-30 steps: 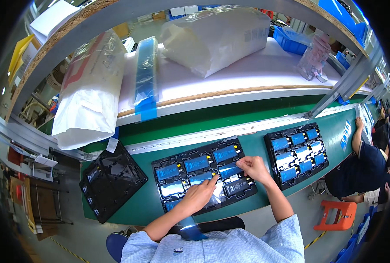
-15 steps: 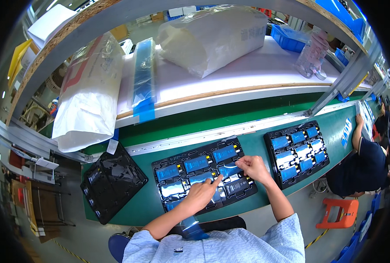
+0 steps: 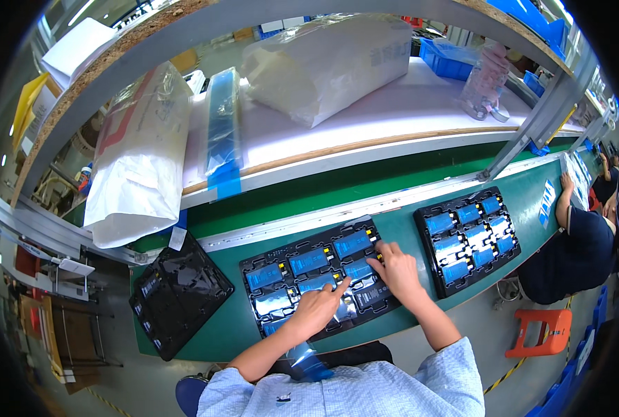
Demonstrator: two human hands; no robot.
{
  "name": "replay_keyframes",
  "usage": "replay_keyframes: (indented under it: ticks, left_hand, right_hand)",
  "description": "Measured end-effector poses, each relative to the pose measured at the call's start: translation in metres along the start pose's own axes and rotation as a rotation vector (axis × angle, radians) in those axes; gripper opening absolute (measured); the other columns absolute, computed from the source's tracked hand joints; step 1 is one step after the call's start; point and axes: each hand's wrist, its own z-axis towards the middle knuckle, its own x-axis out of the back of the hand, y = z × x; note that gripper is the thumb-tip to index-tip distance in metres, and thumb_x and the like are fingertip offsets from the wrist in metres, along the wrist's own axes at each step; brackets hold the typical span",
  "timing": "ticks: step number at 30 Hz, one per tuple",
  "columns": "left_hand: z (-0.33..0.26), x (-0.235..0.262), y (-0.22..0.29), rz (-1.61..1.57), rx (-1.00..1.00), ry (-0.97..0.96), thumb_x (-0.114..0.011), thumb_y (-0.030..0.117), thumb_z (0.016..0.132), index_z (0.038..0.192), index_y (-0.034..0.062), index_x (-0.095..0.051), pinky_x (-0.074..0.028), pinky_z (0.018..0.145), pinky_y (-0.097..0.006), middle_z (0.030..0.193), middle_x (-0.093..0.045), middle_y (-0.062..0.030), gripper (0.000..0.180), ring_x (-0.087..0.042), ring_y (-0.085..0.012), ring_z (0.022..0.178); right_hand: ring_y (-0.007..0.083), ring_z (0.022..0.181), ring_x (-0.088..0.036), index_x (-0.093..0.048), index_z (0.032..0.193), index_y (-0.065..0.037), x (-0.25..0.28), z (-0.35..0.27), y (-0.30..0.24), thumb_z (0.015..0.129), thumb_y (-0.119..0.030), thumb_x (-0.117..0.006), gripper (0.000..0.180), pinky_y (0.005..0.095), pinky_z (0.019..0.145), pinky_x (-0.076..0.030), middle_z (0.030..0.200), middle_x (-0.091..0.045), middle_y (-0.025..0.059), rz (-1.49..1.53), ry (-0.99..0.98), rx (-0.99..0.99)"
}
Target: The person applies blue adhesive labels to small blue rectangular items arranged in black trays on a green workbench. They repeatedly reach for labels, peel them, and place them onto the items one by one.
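Note:
In front of me lies a black tray (image 3: 257, 260) with several flat, battery-like packs, most covered in shiny blue film and showing yellow tabs. My left hand (image 3: 316, 308) stretches its index finger to the edge of a middle-row blue pack (image 3: 358, 269); its other fingers are partly curled. My right hand (image 3: 398, 272) is over that pack's right end, thumb and forefinger apart, with nothing visible between them. A dark pack without blue film (image 3: 372, 295) sits just below. Strips of blue film (image 3: 307, 363) hang at the tray's front edge, by my left forearm.
A second tray of blue packs (image 3: 428, 240) lies to the right, a mostly bare black tray (image 3: 215, 295) to the left. A shelf (image 3: 282, 158) above holds white bags (image 3: 323, 69), blue film (image 3: 222, 132) and a bottle (image 3: 485, 87). A co-worker (image 3: 584, 243) sits far right.
My right hand has gone from a pinch to thumb and forefinger apart, shifting slightly up and left over the pack. The left hand stays nearly in place.

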Motion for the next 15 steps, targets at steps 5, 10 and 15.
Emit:
replay_keyframes:
  ticks: [5,10,15]
  left_hand:
    - [-0.017,0.019,0.01,-0.354,0.011,0.175,-0.049,0.014,0.094,0.126,0.0082,-0.048,-0.053,0.064,-0.047,0.097,-0.065,-0.0197,0.033,-0.066,-0.0372,0.077]
    - [-0.045,0.04,0.032,-0.78,0.031,-0.017,-0.056,0.019,0.096,0.13,0.0095,-0.046,-0.048,0.06,-0.029,0.085,-0.062,-0.0101,0.037,-0.062,-0.0184,0.068]
    - [-0.068,0.016,0.003,-1.215,0.023,-0.12,-0.059,0.014,0.095,0.126,0.0017,-0.05,-0.046,0.074,-0.024,0.088,-0.06,-0.0015,0.035,-0.056,-0.0071,0.083]
  right_hand:
    - [0.023,0.066,-0.064,-0.063,0.102,0.0,0.032,-0.031,-0.021,0.078,-0.027,-0.076,0.038,0.0327,0.06,-0.051,0.086,-0.064,0.0123,0.531,-0.308,-0.092]
    - [0.0063,0.08,-0.056,-0.062,0.096,0.001,0.035,-0.077,-0.034,0.095,-0.014,-0.06,0.015,0.0229,0.071,-0.046,0.086,-0.061,-0.0007,1.393,-0.756,-0.311]
    - [0.0069,0.08,-0.059,-0.062,0.096,0.0,0.052,-0.082,-0.017,0.093,-0.012,-0.062,0.012,0.0232,0.072,-0.048,0.087,-0.064,0.0013,1.394,-0.51,-0.317]
